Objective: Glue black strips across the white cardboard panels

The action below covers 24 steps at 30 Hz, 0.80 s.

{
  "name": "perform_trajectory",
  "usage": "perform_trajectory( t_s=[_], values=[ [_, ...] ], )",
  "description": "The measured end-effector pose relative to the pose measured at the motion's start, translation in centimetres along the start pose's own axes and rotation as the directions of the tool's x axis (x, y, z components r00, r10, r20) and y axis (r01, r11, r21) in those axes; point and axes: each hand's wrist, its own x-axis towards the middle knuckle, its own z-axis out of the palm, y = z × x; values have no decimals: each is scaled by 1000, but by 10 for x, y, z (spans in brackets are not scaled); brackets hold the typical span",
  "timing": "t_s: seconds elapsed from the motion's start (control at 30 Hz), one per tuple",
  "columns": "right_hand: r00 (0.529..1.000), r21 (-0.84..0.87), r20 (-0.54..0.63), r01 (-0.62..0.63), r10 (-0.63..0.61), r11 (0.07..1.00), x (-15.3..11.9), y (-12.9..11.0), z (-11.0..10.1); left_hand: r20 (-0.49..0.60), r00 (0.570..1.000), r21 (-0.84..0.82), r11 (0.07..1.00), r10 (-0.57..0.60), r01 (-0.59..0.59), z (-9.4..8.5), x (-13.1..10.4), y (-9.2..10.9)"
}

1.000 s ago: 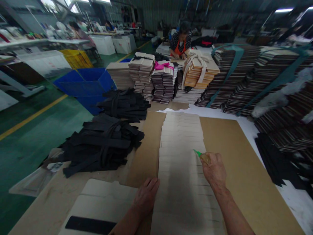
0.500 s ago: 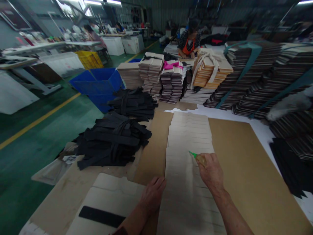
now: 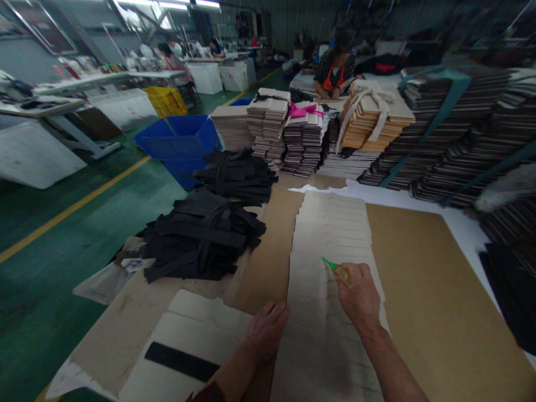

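Note:
My right hand [image 3: 358, 293] is closed around a small squeeze bottle [image 3: 342, 273] with a green nozzle, probably glue. Its tip points left, low over a long row of overlapping off-white panels [image 3: 330, 223]. My left hand [image 3: 267, 329] lies on the brown board beside the row, fingers lightly bent and their tips touching the panels' left edge. Left of that hand are more off-white panels [image 3: 201, 318], with a black strip [image 3: 181, 360] lying across them. Faint wet-looking marks show on the row near the nozzle.
Bundles of black strips [image 3: 201, 234] lie at the left. Brown board [image 3: 435, 273] extends to the right. Tied stacks of panels [image 3: 305, 139] stand along the back, with taller strapped stacks [image 3: 444, 123] at right. A blue bin [image 3: 178, 139] is beyond the table; a co-worker [image 3: 335, 70] sits opposite.
The view has turned slightly left, so the scene sits farther right. Against the panels, the nozzle is a little farther left. My left hand stays by the row's edge.

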Motion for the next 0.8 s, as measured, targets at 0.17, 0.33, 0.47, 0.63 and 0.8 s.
perform_trajectory(
  t_s=[0.17, 0.33, 0.47, 0.63, 0.8],
  values=[
    [996, 105, 65, 55, -62, 993, 1, -8, 2, -5, 1000, 12, 1000, 6, -6, -4, 1, 2],
    [999, 116, 2, 54, -55, 992, 2, 0, 5, -2, 1000, -5, 1000, -1, 1, -7, 2, 5],
    [990, 164, 77, 100, -114, 981, 1, -18, 12, -13, 1000, -12, 1000, 0, -1, -7, 2, 5],
    [994, 162, 49, 90, -99, 983, 4, -31, 16, -4, 1000, -64, 998, -7, 7, -10, 0, 5],
    [987, 148, 86, 124, -137, 981, 1, -45, 19, -114, 993, -272, 962, -33, 1, -9, -2, 2]
  ],
)
